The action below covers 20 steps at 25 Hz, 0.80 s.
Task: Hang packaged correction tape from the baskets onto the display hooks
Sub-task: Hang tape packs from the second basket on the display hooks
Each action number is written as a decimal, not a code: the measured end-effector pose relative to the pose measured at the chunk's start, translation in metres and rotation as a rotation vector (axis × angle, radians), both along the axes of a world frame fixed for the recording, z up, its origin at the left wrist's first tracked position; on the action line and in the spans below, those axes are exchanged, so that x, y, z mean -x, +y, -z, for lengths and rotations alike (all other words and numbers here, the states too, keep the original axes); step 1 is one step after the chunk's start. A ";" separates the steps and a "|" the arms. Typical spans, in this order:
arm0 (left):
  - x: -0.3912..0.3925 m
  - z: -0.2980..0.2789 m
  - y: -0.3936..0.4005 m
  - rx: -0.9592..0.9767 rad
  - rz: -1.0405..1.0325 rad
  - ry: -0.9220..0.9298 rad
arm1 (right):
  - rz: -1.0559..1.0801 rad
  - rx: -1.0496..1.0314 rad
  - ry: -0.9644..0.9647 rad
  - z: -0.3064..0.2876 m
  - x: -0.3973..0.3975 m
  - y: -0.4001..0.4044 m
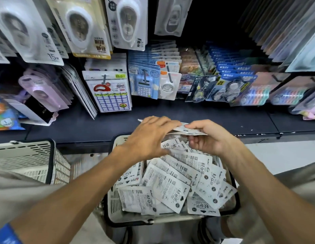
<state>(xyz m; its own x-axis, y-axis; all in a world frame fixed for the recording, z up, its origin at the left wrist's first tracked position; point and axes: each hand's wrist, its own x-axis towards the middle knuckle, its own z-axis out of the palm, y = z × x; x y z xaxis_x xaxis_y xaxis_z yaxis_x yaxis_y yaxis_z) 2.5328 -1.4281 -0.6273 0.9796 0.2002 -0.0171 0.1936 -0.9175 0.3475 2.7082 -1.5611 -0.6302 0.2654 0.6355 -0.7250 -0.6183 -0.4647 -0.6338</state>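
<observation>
So I've got both hands up over the basket (112,205) right now, the white slotted one with the black rim that's sitting in front of me stuffed with correction tape packs (168,186), all lying face down in a messy heap so you mostly see the grey printed backs. My right hand (208,138) is pinching a thin little stack of packs (185,130), thumb underneath and fingers curled on top, holding it roughly flat just above the far edge of the basket. My left hand (149,138) is laid over the left end of that same stack with the fingers pretty much straight, fingertips touching the top card, not really gripping anything. Just past my hands is the dark shelf (170,111), and above it the display hooks are loaded: big white tape packs (79,27) hanging up top, a red-and-blue label sheet pack (109,92) and a blue calculator card (145,83) lower down, blue multi-packs (230,85) off to the right. There's a second basket (30,161) of the same kind to my left, near the full one but not touching it.
</observation>
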 end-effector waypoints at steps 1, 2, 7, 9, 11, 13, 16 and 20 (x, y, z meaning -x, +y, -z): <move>-0.001 0.001 -0.002 -0.016 -0.056 -0.132 | 0.004 -0.070 0.067 0.002 0.004 0.002; -0.001 0.002 0.001 0.009 -0.125 -0.217 | 0.031 -0.139 0.132 0.007 0.006 0.002; 0.002 0.002 0.026 0.473 -0.593 -0.140 | -0.516 0.215 -0.673 0.059 0.037 -0.020; -0.001 0.005 0.031 0.755 -0.660 -0.160 | -1.052 0.308 -0.984 0.090 0.064 -0.035; -0.004 0.008 0.033 0.967 -0.690 -0.179 | -1.137 0.259 -0.927 0.105 0.085 -0.043; -0.004 0.013 0.033 1.111 -0.724 -0.186 | -1.048 0.179 -0.833 0.110 0.092 -0.042; -0.003 0.018 0.035 1.220 -0.767 -0.219 | -0.814 0.116 -0.571 0.102 0.079 -0.028; 0.001 0.016 0.049 1.241 -0.808 -0.287 | -0.641 0.089 -0.299 0.072 0.037 -0.019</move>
